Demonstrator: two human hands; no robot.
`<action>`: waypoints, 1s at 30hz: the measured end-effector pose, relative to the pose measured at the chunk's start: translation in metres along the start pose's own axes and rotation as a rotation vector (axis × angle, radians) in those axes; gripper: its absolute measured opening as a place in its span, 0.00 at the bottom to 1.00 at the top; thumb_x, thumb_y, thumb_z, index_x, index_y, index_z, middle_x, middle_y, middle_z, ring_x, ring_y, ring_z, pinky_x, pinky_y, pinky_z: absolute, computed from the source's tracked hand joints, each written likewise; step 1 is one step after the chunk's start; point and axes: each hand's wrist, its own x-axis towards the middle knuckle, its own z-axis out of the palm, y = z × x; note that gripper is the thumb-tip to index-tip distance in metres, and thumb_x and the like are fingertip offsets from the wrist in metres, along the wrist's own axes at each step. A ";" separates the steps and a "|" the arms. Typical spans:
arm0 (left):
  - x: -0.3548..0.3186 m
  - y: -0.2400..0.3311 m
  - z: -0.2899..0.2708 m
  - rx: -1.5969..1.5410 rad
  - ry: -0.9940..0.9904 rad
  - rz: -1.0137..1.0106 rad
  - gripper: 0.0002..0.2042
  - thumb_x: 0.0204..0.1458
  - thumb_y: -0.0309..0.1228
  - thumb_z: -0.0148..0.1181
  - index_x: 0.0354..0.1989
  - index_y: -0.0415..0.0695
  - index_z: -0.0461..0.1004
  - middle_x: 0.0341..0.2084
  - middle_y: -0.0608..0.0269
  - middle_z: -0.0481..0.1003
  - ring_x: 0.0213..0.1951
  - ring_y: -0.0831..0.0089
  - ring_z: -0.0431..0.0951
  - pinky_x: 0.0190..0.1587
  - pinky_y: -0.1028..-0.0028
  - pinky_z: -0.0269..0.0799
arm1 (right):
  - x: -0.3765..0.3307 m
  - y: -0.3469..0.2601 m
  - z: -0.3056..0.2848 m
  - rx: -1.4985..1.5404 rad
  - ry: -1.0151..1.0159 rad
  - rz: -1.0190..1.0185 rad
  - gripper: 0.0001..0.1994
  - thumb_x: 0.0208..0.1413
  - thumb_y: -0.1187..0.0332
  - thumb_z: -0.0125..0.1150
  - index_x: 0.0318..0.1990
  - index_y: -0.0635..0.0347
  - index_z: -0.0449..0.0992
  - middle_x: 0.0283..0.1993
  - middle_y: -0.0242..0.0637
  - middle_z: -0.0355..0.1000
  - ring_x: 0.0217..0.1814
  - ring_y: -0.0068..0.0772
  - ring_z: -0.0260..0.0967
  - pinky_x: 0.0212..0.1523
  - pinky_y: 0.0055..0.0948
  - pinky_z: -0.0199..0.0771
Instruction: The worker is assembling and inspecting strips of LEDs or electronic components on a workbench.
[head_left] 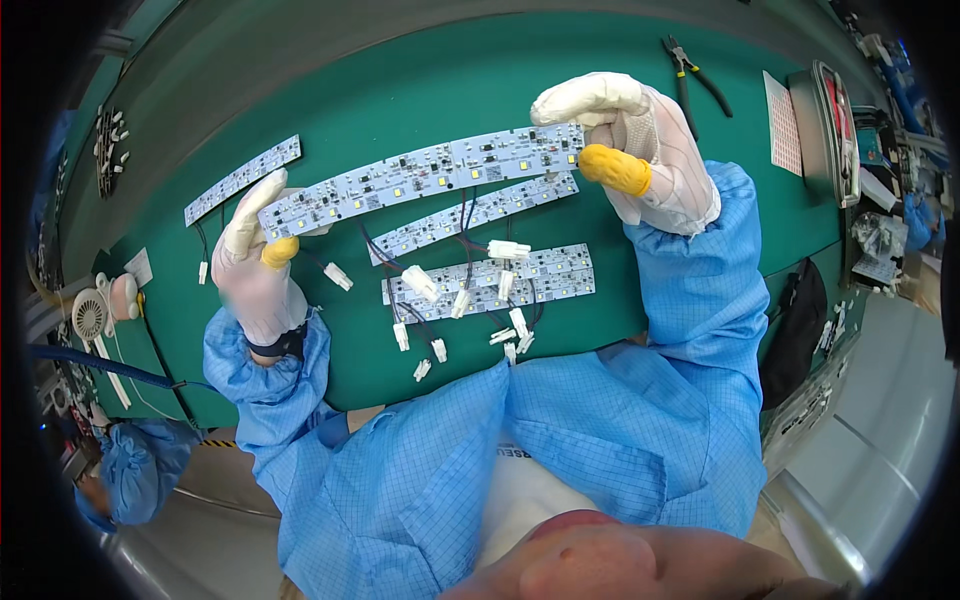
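Note:
A long white LED circuit board (420, 175) is held up above the green mat, tilted slightly with its right end farther away. My left hand (255, 270), in a white glove with a yellow thumb tip, pinches its left end. The right end is between the thumb and fingers of my right hand (645, 150), gloved the same way. Dark wires with white plug connectors (421, 283) hang below the boards. Under the held board lies another LED strip (500, 207), and nearer to me rest more strips (560, 272) side by side. One separate strip (245, 178) lies beyond my left hand.
Cutting pliers (682, 65) lie at the far right of the green mat (400, 60). Beside them are a printed sheet (783, 120) and a metal tin (832, 130). A small fan (90, 313) and a blue cord (110, 368) are at left. A black cloth item (797, 340) hangs at right.

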 end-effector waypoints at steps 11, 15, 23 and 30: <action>-0.002 -0.007 0.001 0.042 0.091 0.168 0.27 0.47 0.42 0.63 0.52 0.35 0.68 0.39 0.51 0.75 0.39 0.66 0.76 0.46 0.69 0.71 | 0.001 -0.009 0.005 -0.026 0.017 0.091 0.29 0.47 0.57 0.65 0.51 0.69 0.66 0.43 0.45 0.71 0.21 0.23 0.70 0.23 0.15 0.70; 0.012 -0.005 0.000 0.173 -0.010 0.545 0.12 0.51 0.31 0.59 0.44 0.45 0.72 0.35 0.51 0.77 0.39 0.57 0.77 0.50 0.55 0.69 | 0.003 -0.012 0.015 -0.229 0.148 -0.015 0.21 0.46 0.69 0.67 0.47 0.69 0.70 0.38 0.43 0.73 0.39 0.31 0.75 0.37 0.22 0.75; 0.012 -0.005 0.006 0.199 -0.009 0.497 0.06 0.54 0.28 0.53 0.38 0.43 0.74 0.36 0.51 0.76 0.41 0.57 0.75 0.55 0.52 0.63 | -0.005 -0.011 0.017 -0.411 0.182 -0.302 0.16 0.44 0.73 0.68 0.41 0.71 0.75 0.42 0.47 0.74 0.42 0.37 0.75 0.45 0.30 0.76; 0.008 -0.011 0.004 0.177 0.000 0.448 0.07 0.54 0.25 0.54 0.41 0.49 0.73 0.33 0.53 0.78 0.38 0.60 0.77 0.52 0.50 0.66 | -0.004 -0.008 0.018 -0.604 0.172 -0.360 0.15 0.44 0.73 0.68 0.41 0.65 0.77 0.41 0.41 0.76 0.40 0.33 0.75 0.40 0.25 0.77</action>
